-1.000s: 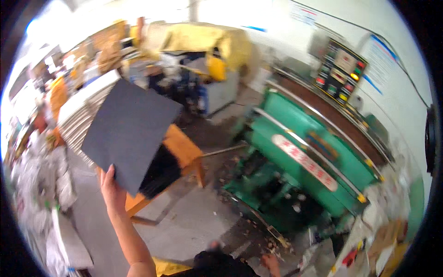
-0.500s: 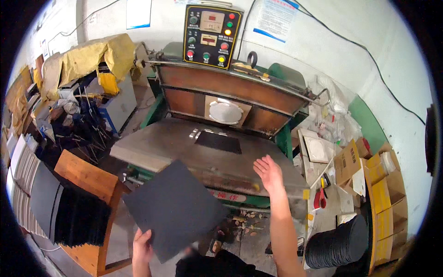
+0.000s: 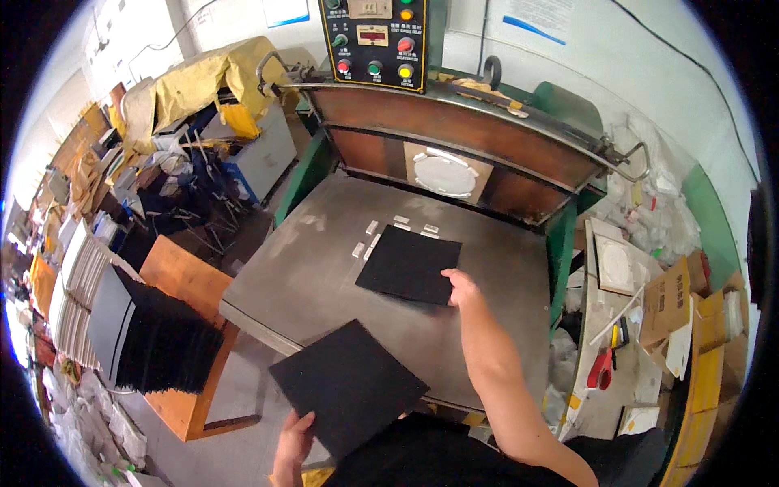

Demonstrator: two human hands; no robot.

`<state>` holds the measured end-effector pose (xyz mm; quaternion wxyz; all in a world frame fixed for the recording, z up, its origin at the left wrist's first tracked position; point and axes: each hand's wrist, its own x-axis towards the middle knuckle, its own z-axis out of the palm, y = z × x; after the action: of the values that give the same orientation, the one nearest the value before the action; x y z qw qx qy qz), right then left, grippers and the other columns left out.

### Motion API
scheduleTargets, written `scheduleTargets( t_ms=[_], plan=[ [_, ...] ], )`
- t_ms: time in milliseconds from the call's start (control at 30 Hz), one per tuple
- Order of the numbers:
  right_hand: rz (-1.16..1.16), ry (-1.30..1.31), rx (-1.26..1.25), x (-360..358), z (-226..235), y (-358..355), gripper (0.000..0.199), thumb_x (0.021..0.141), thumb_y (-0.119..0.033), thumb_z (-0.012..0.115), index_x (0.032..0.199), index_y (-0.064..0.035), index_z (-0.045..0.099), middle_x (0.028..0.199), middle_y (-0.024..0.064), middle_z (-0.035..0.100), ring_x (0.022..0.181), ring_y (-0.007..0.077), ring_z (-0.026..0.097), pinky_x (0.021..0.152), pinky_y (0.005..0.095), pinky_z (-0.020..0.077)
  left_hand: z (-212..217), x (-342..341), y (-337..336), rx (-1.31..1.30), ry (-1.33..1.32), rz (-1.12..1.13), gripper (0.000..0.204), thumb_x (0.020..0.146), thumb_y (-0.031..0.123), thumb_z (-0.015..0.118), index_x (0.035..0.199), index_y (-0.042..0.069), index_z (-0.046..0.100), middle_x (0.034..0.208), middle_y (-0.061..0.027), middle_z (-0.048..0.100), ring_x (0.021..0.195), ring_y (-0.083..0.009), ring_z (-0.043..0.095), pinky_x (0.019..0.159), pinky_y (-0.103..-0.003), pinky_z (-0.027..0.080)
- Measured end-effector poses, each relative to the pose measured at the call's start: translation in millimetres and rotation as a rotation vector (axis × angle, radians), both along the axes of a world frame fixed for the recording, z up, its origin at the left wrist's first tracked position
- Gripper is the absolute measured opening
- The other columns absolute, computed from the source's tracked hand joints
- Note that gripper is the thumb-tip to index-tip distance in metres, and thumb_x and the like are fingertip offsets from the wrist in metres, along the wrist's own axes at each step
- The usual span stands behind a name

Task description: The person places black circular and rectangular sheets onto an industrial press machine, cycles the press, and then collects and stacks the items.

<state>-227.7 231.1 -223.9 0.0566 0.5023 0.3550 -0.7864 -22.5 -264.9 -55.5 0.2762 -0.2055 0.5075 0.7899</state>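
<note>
My left hand point(image 3: 294, 442) is closed on the near left edge of a black square sheet point(image 3: 349, 388), holding it in front of the press bed's near edge. Another black sheet point(image 3: 410, 261) lies on the grey metal press bed point(image 3: 300, 252). At its near right corner, my right hand point(image 3: 459, 288) has its fingers closed on the edge. Several small pale blocks point(image 3: 402, 220) sit around that sheet's far and left sides. Behind the bed, a tilted upper plate carries a board with a round white cutting die point(image 3: 446, 174).
A control panel point(image 3: 375, 49) with knobs and lit buttons hangs above the press. To the left, black sheets point(image 3: 166, 349) are stacked on a wooden stand point(image 3: 187, 280). Red-handled scissors point(image 3: 600, 369) lie on the right side table, near cardboard boxes point(image 3: 665, 300).
My right hand was raised and open over the bed; now it grips the lying sheet's corner. My left hand still holds its sheet. The view has shifted nearer the bed.
</note>
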Motion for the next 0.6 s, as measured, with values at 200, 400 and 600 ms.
scheduleTargets(
  t_ms=[200, 400, 600],
  plan=[
    [0.008, 0.478, -0.089, 37, 103, 28, 0.024, 0.087, -0.008, 0.065, 0.110, -0.0078, 0.058, 0.113, 0.0087, 0.062, 0.109, 0.0243, 0.059, 0.099, 0.0465, 0.0436, -55, -52, 102, 0.289, -0.208, -0.249, 0.020, 0.094, 0.010, 0.055, 0.111, 0.000, 0.050, 0.101, -0.0155, 0.060, 0.086, -0.0302, 0.065, 0.081, -0.052, 0.056],
    [-0.231, 0.672, 0.088, 155, 155, 74, 0.036, 0.092, -0.013, 0.061, 0.126, -0.0069, 0.052, 0.123, 0.0100, 0.059, 0.107, 0.0261, 0.062, 0.087, 0.0384, 0.0522, -71, -114, 236, 0.188, -0.119, -0.061, 0.026, 0.095, 0.004, 0.044, 0.119, -0.004, 0.041, 0.113, -0.0212, 0.054, 0.098, -0.0397, 0.061, 0.087, -0.058, 0.053],
    [-0.345, 0.361, 0.172, 236, 88, 124, 0.029, 0.091, -0.016, 0.065, 0.118, -0.0125, 0.056, 0.108, 0.0059, 0.065, 0.088, 0.0235, 0.065, 0.075, 0.0385, 0.0550, -87, -141, 253, 0.109, -0.089, -0.156, 0.032, 0.094, 0.002, 0.042, 0.125, -0.005, 0.035, 0.120, -0.0223, 0.048, 0.097, -0.0402, 0.059, 0.085, -0.058, 0.055]
  ],
)
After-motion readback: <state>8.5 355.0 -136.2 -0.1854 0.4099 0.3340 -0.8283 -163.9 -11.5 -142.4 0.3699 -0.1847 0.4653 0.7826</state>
